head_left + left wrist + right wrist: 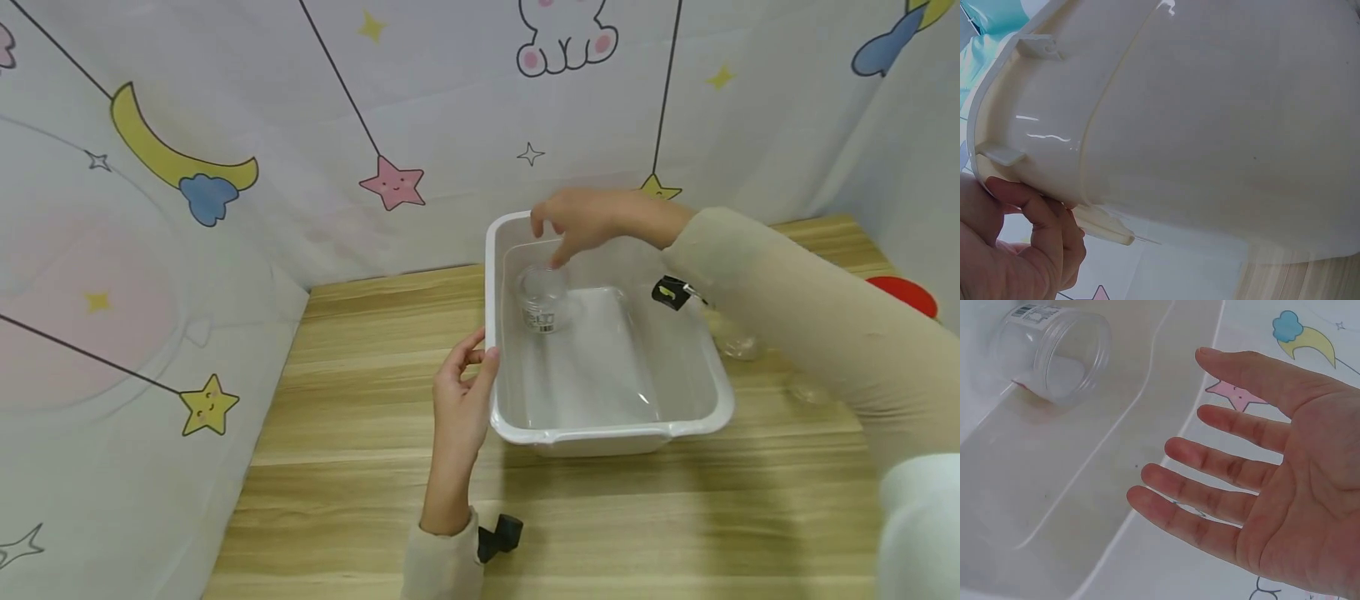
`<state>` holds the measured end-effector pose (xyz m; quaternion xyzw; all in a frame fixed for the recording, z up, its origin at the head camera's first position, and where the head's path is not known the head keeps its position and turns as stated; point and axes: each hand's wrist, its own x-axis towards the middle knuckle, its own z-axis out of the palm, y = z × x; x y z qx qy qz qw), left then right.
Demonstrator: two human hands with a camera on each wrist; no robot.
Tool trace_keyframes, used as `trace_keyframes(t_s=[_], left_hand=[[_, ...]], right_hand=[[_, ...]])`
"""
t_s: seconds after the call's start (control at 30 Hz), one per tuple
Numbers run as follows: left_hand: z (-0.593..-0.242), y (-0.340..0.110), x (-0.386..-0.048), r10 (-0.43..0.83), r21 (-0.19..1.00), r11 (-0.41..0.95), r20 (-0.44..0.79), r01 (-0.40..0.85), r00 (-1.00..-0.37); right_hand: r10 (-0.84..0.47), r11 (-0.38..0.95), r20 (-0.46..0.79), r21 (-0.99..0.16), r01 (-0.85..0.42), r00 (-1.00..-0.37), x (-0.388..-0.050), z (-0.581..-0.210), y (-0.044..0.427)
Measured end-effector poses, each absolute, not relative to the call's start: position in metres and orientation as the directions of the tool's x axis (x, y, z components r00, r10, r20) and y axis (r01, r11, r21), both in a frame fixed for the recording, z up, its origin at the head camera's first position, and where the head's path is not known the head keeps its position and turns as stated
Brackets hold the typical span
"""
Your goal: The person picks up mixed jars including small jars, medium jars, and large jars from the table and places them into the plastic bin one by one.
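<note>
A white plastic basin (615,435) stands on the wooden table, its bottom bare apart from one clear plastic jar. This jar (542,307) has no lid on and a printed label with a barcode; it sits in the far left corner. My left hand (465,392) holds the basin's left rim, thumb on the edge and fingers bent beneath it, as the left wrist view also shows (1029,237). Above the jar is my right hand (581,221), apart from it. In the right wrist view its fingers (1216,462) are spread and hold nothing.
Right of the basin, partly behind the right sleeve, are a red round lid (903,293) and clear plastic containers (738,343). A white curtain (450,108) printed with stars and moons hangs behind the table. Black wrist cameras (501,537) sit on both arms.
</note>
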<state>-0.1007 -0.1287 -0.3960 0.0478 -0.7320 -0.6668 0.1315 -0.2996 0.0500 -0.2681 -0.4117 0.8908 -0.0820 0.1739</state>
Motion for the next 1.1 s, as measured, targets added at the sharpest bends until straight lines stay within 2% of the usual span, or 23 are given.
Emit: trace_keyframes(t_s=[0.33, 1.1], left_hand=[[-0.397, -0.128, -0.1, -0.248, 0.989, 0.113, 0.125, 0.1, -0.961], [-0.396, -0.131, -0.1, -0.237, 0.988, 0.1, 0.142, 0.121, -0.961]], right_hand=[[-0.799, 0.6, -0.164, -0.28, -0.749, -0.579, -0.298, -0.247, 0.07], [-0.776, 0.621, -0.1, -0.293, -0.727, -0.623, -0.295, -0.232, 0.118]])
